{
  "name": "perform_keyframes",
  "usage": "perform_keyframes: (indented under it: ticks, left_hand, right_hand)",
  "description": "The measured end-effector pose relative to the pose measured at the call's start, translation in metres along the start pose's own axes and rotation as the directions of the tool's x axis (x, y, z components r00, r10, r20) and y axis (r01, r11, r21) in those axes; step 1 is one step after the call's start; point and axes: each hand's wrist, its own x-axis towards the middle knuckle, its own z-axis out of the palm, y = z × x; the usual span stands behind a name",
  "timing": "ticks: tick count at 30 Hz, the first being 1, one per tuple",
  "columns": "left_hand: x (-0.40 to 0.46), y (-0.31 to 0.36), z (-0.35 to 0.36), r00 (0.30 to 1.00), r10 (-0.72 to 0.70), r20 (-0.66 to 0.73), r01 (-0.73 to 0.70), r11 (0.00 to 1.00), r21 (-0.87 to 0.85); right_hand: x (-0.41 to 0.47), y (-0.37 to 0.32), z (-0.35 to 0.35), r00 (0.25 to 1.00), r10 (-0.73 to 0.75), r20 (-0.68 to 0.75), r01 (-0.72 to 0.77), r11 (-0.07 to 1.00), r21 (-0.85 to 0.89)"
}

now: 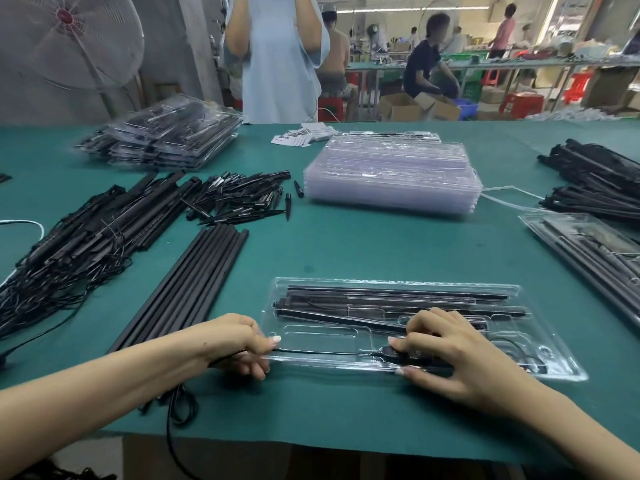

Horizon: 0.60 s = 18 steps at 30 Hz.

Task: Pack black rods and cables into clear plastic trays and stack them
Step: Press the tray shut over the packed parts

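At lower centre of the frame, on the green table (346, 244), lies a clear plastic tray (398, 284) w/ several black rods (398, 294) laid lengthwise in its upper channels. Left hand (239, 344), at the tray's left edge, has its fingers curled round a thin black cable (325, 351) that runs right across the tray's lower channel; the rest of the cable trails under the left wrist and off the table's front edge. Right hand (446, 355) is over the tray's lower middle, thumb and fingers pinching the cable's thicker black plug end (388, 351), fingertips pressed down into the tray.

Left of the tray: a row of loose black rods (194, 282) lying diagonally, and further left a tangled bundle of rods w/ cables (69, 247). Centre left, a heap of small black spikes (239, 199). Upper centre, a stack of empty clear trays (391, 174); behind it some white labels (304, 135). Upper left, a pile of filled trays (166, 136). Right edge: another filled tray (588, 244) and more black rod bundles (595, 178) above it.

Top left stands a fan (65, 43); a person in a pale blue top (277, 57) stands at the table's far side.
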Motion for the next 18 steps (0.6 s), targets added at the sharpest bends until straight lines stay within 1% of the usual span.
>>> perform_keyframes:
  ticks: [3, 9, 11, 13, 18]
  left_hand:
    - [0.004, 0.002, 0.003, 0.999, 0.006, -0.032, -0.005, 1.000, 0.026]
    - [0.015, 0.003, 0.004, 0.995, -0.035, -0.090, 0.034, 0.999, -0.012]
    - [0.014, 0.004, 0.002, 0.996, -0.052, -0.074, 0.050, 0.998, -0.030]
    - [0.013, 0.007, -0.002, 0.996, -0.071, -0.056, 0.067, 0.994, -0.083]
    - [0.015, 0.005, -0.005, 0.997, -0.076, -0.010, 0.075, 0.993, -0.091]
  right_hand:
    - [0.002, 0.001, -0.002, 1.000, -0.020, 0.011, 0.020, 1.000, 0.000]
    - [0.003, 0.000, 0.001, 0.999, -0.047, -0.012, 0.046, 0.998, -0.049]
    - [0.002, 0.001, 0.001, 0.999, -0.040, -0.026, 0.040, 0.999, -0.022]
    - [0.002, 0.001, 0.000, 0.999, -0.019, -0.045, 0.019, 1.000, 0.008]
    - [0.003, -0.001, 0.000, 1.000, 0.002, -0.026, -0.001, 1.000, 0.005]
